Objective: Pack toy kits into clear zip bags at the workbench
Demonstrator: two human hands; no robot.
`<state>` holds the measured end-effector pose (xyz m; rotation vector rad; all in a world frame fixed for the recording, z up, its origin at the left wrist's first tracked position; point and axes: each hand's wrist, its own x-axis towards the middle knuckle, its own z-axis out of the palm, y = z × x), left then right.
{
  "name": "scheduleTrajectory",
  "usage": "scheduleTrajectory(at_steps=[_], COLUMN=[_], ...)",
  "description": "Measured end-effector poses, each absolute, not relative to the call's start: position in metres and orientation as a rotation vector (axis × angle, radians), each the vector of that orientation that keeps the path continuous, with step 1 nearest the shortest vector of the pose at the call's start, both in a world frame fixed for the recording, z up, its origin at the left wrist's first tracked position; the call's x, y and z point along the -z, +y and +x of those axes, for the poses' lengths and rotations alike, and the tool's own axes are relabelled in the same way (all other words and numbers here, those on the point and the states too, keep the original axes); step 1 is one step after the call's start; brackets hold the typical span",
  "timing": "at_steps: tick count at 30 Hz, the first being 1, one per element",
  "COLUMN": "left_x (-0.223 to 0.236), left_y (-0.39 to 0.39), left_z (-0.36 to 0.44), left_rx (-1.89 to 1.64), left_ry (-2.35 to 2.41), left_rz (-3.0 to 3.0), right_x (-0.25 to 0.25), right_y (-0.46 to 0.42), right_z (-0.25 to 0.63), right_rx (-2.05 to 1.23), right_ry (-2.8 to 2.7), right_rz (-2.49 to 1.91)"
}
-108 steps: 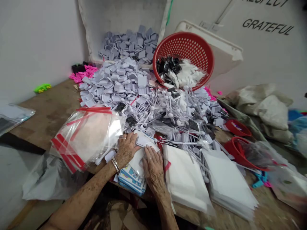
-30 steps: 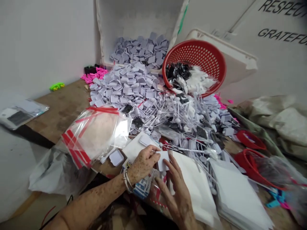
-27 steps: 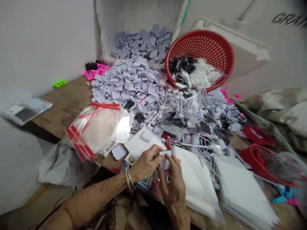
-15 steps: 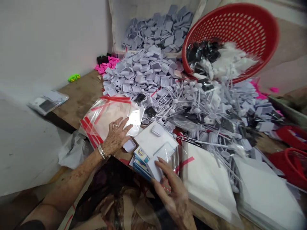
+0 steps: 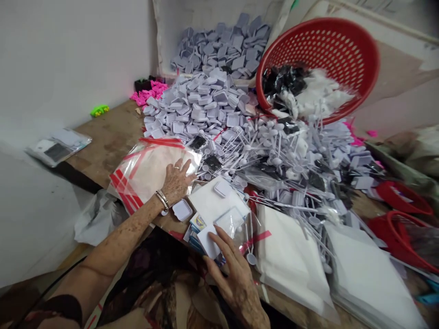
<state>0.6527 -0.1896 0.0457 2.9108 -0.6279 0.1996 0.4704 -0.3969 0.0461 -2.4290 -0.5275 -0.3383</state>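
Observation:
My left hand [image 5: 178, 183] lies with its fingers spread on a stack of clear plastic bags [image 5: 147, 167] with red strips along their edges. Just below its fingers sits a small pale tray [image 5: 182, 209]. My right hand [image 5: 236, 274] has its thumb and fingers at opposite edges of a white card [image 5: 207, 242]. Under that card is a stack of printed cards [image 5: 198, 222]. Beside it are a larger white sheet [image 5: 206, 198] with a small pale tray [image 5: 222, 188] on top, and a clear bag [image 5: 244, 228] with pale plastic parts inside.
A heap of pale plastic trays [image 5: 206, 103] and spoon-like pieces [image 5: 270, 146] covers the table's back. A red basket [image 5: 360, 50] tilts over it. White bag stacks [image 5: 291, 251] lie at right, a filled packet [image 5: 58, 146] at the left edge.
My left hand has shifted right over the bags, its fingers still spread. My right hand has moved slightly left with the white card. The view has turned a little to the right.

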Motion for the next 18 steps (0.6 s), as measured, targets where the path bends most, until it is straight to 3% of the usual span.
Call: scheduleTrajectory(at_steps=[18], left_x=[-0.065], left_y=[-0.226], left_z=[0.707], left_rx=[-0.062], left_ry=[-0.836], left_rz=[2.680], right_x=[-0.037], right_y=[-0.406], right_z=[0.457], right_rx=[0.300], right_ry=[-0.444], right_rz=[-2.282])
